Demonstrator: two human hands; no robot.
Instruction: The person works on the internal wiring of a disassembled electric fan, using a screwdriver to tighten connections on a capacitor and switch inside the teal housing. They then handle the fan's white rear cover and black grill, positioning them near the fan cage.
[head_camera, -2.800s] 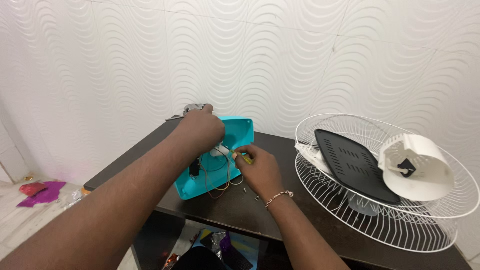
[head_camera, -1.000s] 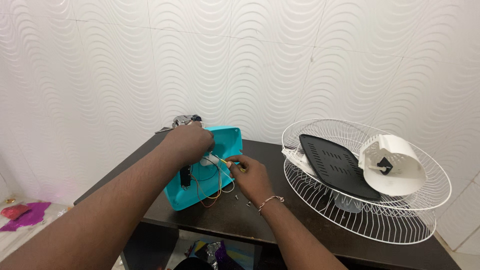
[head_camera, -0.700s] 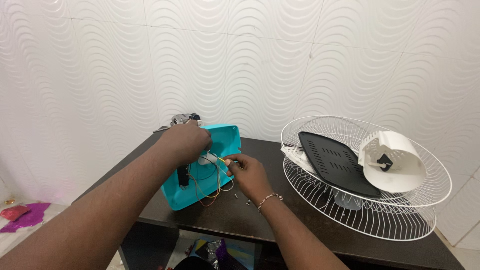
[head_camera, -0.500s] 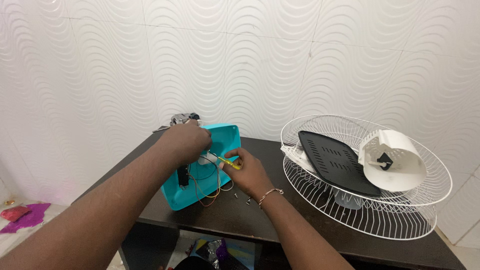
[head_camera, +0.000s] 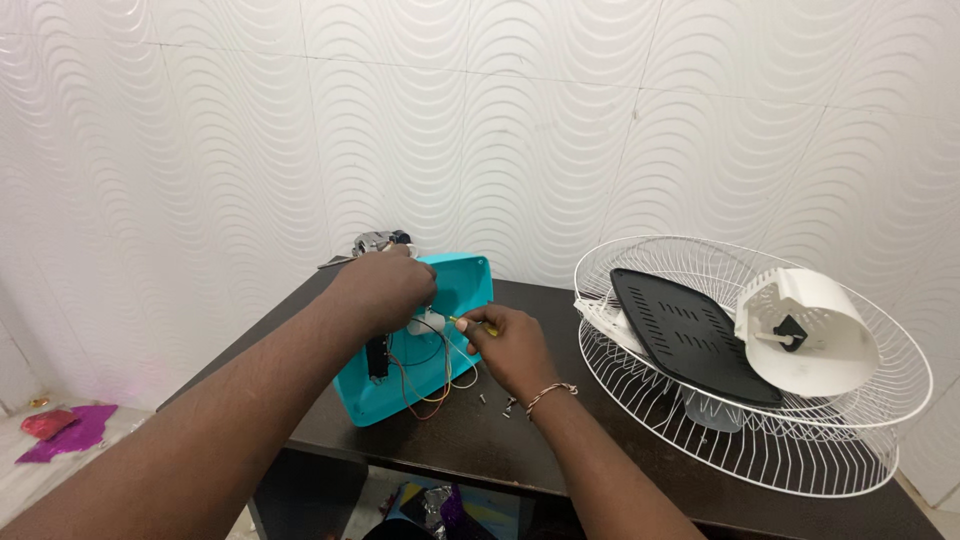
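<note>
Bare dark table (head_camera: 520, 450) is lying open along the front edge, except for small screws (head_camera: 495, 403). The turquoise housing (head_camera: 420, 350) is blocking the left end, and the white wire fan guard (head_camera: 760, 440) is filling the right end; between them a strip is lying free.

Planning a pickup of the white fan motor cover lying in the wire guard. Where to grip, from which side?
Likely best by its open rim, coming from above right. The white fan motor cover lies tilted on its side in the wire guard, beside the black grille panel. Its curved wall looks smooth and wide; the rim offers a thin edge to pinch.
</note>
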